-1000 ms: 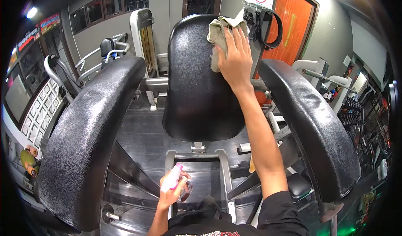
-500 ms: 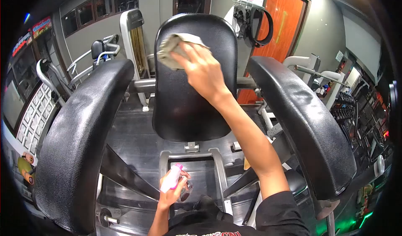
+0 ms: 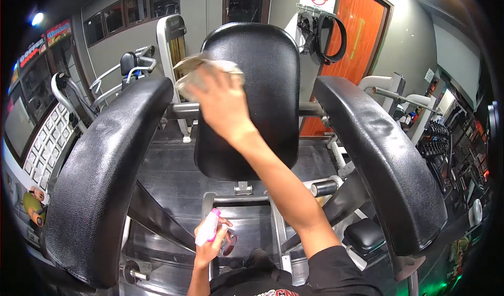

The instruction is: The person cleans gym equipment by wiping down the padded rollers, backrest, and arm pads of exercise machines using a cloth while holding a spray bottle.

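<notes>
My right hand (image 3: 223,104) reaches forward, its fingers pressed on a beige cloth (image 3: 185,82). The cloth lies at the left edge of the black padded backrest (image 3: 268,96), part of it hanging past that edge. Low in the view, my left hand (image 3: 211,247) is wrapped round a spray bottle (image 3: 208,228) with a white and pink head; dark reddish liquid shows in the part beside my fingers. My palm covers some of the bottle. On either side of the backrest stand the long left arm pad (image 3: 105,165) and right arm pad (image 3: 378,154), both black.
A metal crossbar (image 3: 311,108) passes behind the backrest. Below it is a grey frame (image 3: 247,199) on the dark floor. A small black seat (image 3: 363,235) sits at lower right. Farther back are a weight machine (image 3: 173,49), an orange door (image 3: 357,28) and a dumbbell rack (image 3: 433,144).
My right hand and the cloth have moved left and slightly down, from the upper backrest to its left edge. My left hand still holds the spray bottle low down.
</notes>
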A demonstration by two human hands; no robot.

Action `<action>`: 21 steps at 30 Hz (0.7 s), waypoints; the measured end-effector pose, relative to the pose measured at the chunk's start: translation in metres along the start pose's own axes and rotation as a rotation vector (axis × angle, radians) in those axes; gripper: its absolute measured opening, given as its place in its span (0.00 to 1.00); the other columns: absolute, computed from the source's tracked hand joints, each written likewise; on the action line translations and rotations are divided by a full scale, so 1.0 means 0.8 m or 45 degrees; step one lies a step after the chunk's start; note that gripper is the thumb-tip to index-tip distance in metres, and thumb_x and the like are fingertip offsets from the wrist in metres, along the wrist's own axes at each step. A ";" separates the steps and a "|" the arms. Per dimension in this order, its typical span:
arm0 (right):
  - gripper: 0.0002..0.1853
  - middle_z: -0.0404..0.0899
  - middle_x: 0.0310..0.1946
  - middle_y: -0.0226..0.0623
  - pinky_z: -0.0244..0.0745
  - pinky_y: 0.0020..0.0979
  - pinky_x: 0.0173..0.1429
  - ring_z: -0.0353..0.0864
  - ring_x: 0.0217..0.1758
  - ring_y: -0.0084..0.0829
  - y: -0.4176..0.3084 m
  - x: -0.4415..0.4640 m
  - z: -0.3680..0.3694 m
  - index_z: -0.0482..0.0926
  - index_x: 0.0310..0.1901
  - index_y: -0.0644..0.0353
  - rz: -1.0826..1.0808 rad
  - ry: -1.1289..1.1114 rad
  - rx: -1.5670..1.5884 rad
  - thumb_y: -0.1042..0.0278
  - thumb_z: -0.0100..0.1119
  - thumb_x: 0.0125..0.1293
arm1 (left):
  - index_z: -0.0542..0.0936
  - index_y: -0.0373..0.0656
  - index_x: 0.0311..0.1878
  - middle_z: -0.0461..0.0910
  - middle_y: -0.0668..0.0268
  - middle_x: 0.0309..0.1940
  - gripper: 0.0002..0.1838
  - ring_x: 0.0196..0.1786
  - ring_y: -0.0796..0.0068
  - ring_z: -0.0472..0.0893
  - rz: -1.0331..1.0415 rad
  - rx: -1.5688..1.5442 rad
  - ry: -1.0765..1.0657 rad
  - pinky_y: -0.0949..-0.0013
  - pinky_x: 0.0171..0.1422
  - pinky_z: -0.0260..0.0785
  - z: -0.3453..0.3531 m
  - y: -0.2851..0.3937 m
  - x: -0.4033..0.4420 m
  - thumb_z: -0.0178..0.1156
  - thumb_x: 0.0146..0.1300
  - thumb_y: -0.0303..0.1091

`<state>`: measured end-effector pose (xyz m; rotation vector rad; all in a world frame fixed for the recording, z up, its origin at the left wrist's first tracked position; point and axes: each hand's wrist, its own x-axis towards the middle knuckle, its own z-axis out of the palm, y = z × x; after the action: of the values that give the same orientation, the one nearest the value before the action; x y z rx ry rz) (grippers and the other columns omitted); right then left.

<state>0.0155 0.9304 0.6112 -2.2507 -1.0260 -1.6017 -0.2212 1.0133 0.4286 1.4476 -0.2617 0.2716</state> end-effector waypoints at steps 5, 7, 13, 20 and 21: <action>0.10 0.75 0.46 0.32 0.62 0.46 0.67 0.72 0.58 0.35 -0.012 -0.001 0.023 0.81 0.40 0.49 -0.222 -0.031 0.077 0.65 0.58 0.55 | 0.74 0.28 0.43 0.81 0.53 0.34 0.07 0.24 0.73 0.80 -0.027 -0.011 0.037 0.72 0.29 0.72 0.005 0.010 -0.001 0.55 0.62 0.16; 0.13 0.75 0.48 0.33 0.63 0.43 0.67 0.72 0.58 0.37 0.005 -0.009 0.003 0.81 0.42 0.50 -0.235 -0.060 0.138 0.67 0.59 0.52 | 0.74 0.28 0.43 0.81 0.53 0.34 0.07 0.24 0.72 0.81 -0.008 -0.035 0.053 0.72 0.29 0.73 0.003 0.012 -0.002 0.54 0.62 0.16; 0.12 0.76 0.41 0.35 0.79 0.36 0.48 0.77 0.48 0.41 0.075 -0.079 -0.065 0.81 0.40 0.54 0.125 0.027 -0.033 0.76 0.57 0.52 | 0.74 0.28 0.46 0.81 0.55 0.34 0.08 0.23 0.74 0.80 0.062 0.002 0.108 0.73 0.29 0.73 -0.016 0.017 0.001 0.54 0.63 0.16; 0.23 0.68 0.63 0.52 0.65 0.40 0.67 0.68 0.66 0.50 0.101 -0.218 -0.115 0.73 0.58 0.63 0.865 0.129 0.233 0.85 0.52 0.59 | 0.75 0.29 0.53 0.80 0.61 0.31 0.15 0.23 0.81 0.77 0.184 0.177 0.263 0.77 0.27 0.70 -0.017 0.061 0.025 0.56 0.63 0.19; 0.23 0.68 0.63 0.51 0.65 0.40 0.67 0.68 0.66 0.50 0.096 -0.238 -0.121 0.72 0.58 0.64 0.914 0.159 0.219 0.84 0.52 0.60 | 0.76 0.30 0.52 0.79 0.62 0.30 0.14 0.22 0.81 0.77 0.245 0.269 0.261 0.77 0.27 0.70 -0.017 0.065 0.026 0.56 0.63 0.19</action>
<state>-0.0421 0.7425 0.4978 -2.0262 -0.2456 -1.2512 -0.2187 1.0327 0.4828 1.5908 -0.2101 0.6159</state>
